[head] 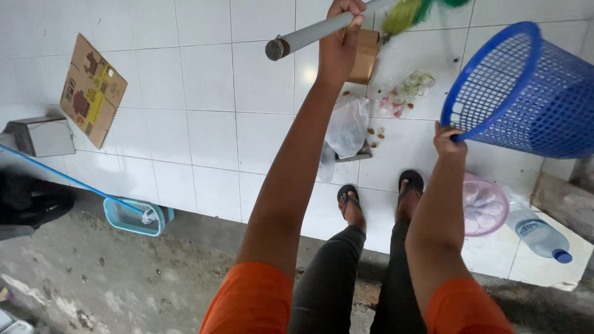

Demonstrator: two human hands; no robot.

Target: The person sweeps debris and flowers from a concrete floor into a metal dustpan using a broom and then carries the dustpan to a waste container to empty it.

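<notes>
My left hand (340,38) grips a grey broom handle (307,36) whose green and yellow bristles (409,12) reach the white tiled floor at the top. My right hand (447,138) holds the rim of a blue mesh waste basket (526,93), tilted on its side above the floor. On the tiles between them lie a small brown cardboard box (364,55), a white plastic bag (346,127) on a dark dustpan, scraps of wrapper (408,89) and brown crumbs (375,132). My feet in black sandals (378,195) stand just below the litter.
A flattened cardboard box (91,89) and a grey metal box (42,136) lie at the left. A teal dustpan (133,216) with a blue stick sits at the tile edge. A pink strainer (484,207) and a plastic bottle (539,235) lie at the right.
</notes>
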